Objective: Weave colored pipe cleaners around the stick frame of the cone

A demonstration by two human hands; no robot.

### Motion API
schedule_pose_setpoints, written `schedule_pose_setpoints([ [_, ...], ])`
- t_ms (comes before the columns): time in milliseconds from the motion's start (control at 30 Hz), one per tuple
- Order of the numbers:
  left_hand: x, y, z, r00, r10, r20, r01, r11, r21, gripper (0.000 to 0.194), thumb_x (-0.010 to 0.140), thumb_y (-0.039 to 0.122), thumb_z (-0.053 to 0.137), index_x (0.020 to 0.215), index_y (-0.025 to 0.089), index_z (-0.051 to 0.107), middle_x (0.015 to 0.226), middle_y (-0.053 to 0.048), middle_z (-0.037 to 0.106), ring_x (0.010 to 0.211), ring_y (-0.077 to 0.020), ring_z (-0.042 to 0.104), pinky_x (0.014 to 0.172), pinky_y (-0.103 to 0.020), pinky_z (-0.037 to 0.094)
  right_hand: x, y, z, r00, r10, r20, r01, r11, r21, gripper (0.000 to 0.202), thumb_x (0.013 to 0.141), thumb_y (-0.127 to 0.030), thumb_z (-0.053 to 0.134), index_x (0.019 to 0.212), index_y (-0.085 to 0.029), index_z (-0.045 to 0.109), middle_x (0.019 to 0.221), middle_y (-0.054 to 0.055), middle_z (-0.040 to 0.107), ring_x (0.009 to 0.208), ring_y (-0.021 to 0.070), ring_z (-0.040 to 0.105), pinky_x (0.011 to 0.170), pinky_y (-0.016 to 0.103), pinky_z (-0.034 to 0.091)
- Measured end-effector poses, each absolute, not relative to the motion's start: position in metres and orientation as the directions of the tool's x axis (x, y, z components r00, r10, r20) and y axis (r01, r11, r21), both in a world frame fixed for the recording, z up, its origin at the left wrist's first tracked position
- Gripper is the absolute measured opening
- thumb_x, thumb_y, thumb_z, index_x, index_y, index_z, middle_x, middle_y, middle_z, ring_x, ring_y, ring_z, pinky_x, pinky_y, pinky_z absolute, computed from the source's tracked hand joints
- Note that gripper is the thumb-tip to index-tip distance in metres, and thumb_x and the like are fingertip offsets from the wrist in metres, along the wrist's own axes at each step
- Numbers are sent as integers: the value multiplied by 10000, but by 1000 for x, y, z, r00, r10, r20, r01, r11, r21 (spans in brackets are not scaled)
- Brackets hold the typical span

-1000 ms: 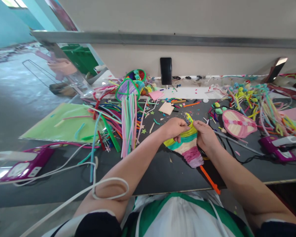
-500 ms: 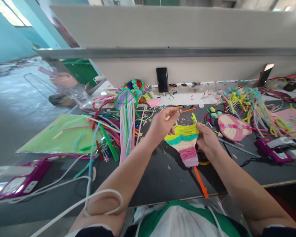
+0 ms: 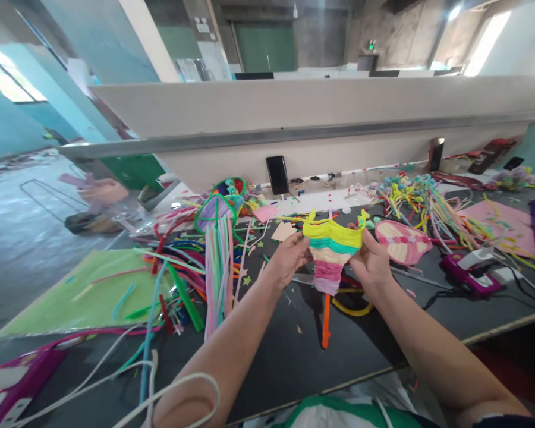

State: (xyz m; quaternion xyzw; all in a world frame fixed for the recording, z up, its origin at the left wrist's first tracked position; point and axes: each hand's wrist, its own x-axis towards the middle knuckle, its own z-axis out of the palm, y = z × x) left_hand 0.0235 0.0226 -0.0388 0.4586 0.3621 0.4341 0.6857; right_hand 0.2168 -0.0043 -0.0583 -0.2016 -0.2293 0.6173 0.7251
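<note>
The left hand (image 3: 290, 259) and right hand (image 3: 373, 265) each have a side of the striped panel (image 3: 332, 245) gripped, over the bench (image 3: 276, 359), its orange stick (image 3: 326, 321) pointing towards the near edge.

craft (image 3: 334, 251): striped, top-down yellow/teal/cream/magenta/lilac | stick (image 3: 326, 321): orange | desk (image 3: 285, 374): dark grey | sheet (image 3: 49, 303), desk left edge: light green | stems (image 3: 218, 273): pastel pink, mint, lilac | oval (image 3: 403, 245): cream, pink rim, pink band | phone (image 3: 278, 175), desk back edge: black
</note>
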Motion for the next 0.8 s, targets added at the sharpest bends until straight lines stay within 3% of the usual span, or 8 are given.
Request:
schedule_pose_setpoints([
  [67,24,23,-39,353,930,-103,-353,234,906,471,683,387,771,1063,162,607,953,-88,709,751,-161,677,697,-280,530,218,-8,-57,49,994,95,-806,95,-584,115,757,-313,652,836,-230,649,995,1,699,925,172,636,891,355,493],
  [167,12,22,-25,418,903,-95,-322,245,915,426,689,358,771,1029,147,626,898,-85,705,697,-161,665,639,-269,526,220,-9,-56,-96,987,131,-810,-1,-586,120,727,-317,636,781,-210,645,913,19,688,860,168,630,815,324,515],
  [300,-3,15,-5,573,812,-109,-127,220,967,383,704,352,761,1003,134,664,814,-59,678,611,-110,613,565,-199,466,220,-9,-51,-307,945,108,-746,-169,-644,106,741,-243,639,832,-191,631,783,6,643,710,120,600,669,251,508],
  [467,-3,8,1,603,782,-158,121,106,987,375,708,408,737,958,134,681,618,23,552,428,-26,382,396,-155,259,220,-18,-45,-542,835,100,-597,-299,-744,166,737,-200,694,871,-178,599,725,1,622,575,93,559,532,207,447],
  [633,0,3,6,573,806,-146,170,57,984,354,696,407,737,923,143,675,625,34,550,434,-26,383,409,-159,286,219,-18,-50,-566,824,19,-514,-335,-790,350,600,-142,811,899,-157,630,776,0,652,626,86,606,574,191,476],
  [800,6,-4,8,553,822,-134,166,49,985,306,694,381,733,893,152,692,628,17,600,457,-54,444,461,-190,365,213,-18,-55,-658,753,1,-425,-371,-826,444,543,-286,862,907,-127,664,725,19,667,594,105,620,539,189,480],
])
